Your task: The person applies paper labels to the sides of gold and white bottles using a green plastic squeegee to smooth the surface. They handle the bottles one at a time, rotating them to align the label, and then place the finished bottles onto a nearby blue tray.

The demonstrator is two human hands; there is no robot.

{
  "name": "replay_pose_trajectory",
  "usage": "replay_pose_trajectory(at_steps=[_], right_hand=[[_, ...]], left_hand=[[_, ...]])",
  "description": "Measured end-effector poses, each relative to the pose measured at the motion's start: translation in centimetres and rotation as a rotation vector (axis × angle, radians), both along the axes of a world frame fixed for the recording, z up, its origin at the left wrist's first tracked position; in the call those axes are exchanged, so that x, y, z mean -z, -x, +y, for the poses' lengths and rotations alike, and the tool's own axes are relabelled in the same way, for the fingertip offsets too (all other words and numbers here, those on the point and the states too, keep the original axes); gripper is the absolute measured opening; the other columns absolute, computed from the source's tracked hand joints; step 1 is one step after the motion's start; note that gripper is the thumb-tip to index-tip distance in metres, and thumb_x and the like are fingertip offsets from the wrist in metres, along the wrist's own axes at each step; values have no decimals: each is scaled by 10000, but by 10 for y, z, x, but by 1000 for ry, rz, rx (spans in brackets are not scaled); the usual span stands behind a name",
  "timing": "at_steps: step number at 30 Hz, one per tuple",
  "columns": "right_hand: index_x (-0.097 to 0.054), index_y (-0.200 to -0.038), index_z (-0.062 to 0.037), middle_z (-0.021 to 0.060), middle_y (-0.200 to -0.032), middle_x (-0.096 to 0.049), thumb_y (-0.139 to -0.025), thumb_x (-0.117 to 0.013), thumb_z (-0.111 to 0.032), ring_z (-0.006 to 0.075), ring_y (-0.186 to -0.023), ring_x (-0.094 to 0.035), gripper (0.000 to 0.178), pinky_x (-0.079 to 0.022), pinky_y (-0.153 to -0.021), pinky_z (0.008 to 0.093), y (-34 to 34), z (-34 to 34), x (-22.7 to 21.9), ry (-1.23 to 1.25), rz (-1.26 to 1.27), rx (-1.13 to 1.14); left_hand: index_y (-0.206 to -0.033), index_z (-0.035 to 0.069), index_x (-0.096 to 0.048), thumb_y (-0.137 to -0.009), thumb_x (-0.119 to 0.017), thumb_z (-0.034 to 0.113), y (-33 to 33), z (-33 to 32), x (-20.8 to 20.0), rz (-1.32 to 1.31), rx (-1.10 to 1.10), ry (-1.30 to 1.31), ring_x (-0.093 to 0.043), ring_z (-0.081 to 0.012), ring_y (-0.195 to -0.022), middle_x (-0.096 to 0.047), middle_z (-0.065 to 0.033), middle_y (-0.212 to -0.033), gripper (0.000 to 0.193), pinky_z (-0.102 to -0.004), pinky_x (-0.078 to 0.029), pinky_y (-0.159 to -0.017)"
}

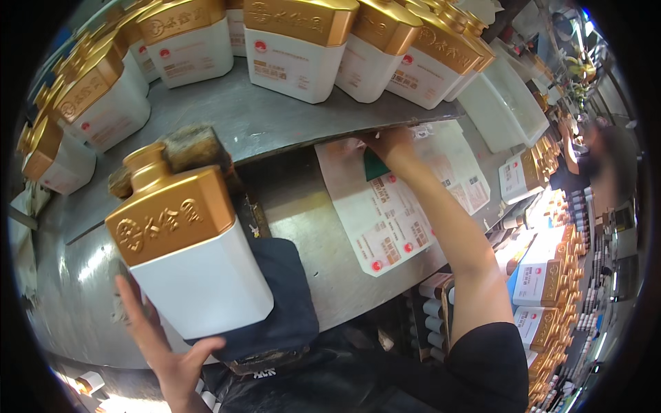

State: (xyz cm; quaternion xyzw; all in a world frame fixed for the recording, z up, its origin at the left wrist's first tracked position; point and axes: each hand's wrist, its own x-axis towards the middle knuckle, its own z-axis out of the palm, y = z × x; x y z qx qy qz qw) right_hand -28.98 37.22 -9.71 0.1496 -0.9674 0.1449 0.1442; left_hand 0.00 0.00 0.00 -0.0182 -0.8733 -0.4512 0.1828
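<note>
White-and-gold bottle (193, 255), dark pad (296, 303) beneath: long axis slanting, neck up-left; your left hand (169, 354) nearest, fingers spread at its lower left (contact unclear). Label sheet (375, 224), right of bottle; your right hand (391, 148) above it, by green piece (374, 166), grip hidden, undeterminable.

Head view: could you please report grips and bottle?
Left grip open beside bottle. Right grip by green piece, fingers unclear. Bottle on dark pad. Shelf near right grip.

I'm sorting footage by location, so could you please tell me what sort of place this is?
Probably a bottle-decorating workshop: rows of gold-and-white bottles, a sheet of printed designs and a metal workbench suggest it.
</note>
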Motion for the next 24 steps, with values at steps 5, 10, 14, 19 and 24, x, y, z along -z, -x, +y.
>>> replay_pose_trajectory(at_steps=[5,10,14,19,24], right_hand=[[-647,-838,-126,106,-711,-651,-811,-682,-235,301,-716,-666,118,-518,-619,424,-73,-14,-52,-329,276,-8],[-694,-859,-85,93,-715,-679,-838,-685,-156,250,-630,-671,75,-503,-572,353,-160,-58,-154,-64,60,-96],[-729,-875,67,116,-714,-703,-783,-706,21,138,-613,-681,105,-523,-555,224,-207,-122,-231,744,-622,-310],[-693,-988,49,67,-706,-692,-853,-683,-20,78,-621,-647,152,-477,-560,185,-198,-166,-222,793,-856,-431],[-613,-980,-4,93,-669,-680,-873,-687,-117,138,-619,-652,172,-481,-583,277,-191,-170,-189,495,-488,-343]], left_hand=[[-1536,-48,-175,-586,-875,76,5,20,-8,-57,-128,192,-515,-322,-1245,-422,-208,-1468,1187,-373,-403,-1055],[-1547,-1,-188,-600,-883,60,4,15,-6,-61,-61,56,-517,-368,-1168,-424,-211,-1456,1176,-397,-426,-1009],[-1556,8,-114,-557,-915,386,4,2,-5,-8,29,208,-463,-380,-1268,-306,-206,-1518,1336,-439,-394,-1072],[-1555,9,-104,-687,-785,581,8,-1,-20,-62,221,-674,-280,-319,-1436,-217,-190,-1528,1242,-490,-302,-1159],[-1552,28,-152,-868,-706,248,22,3,-19,-13,183,-441,-345,-321,-1388,-249,-187,-1520,907,-451,-319,-1140]])
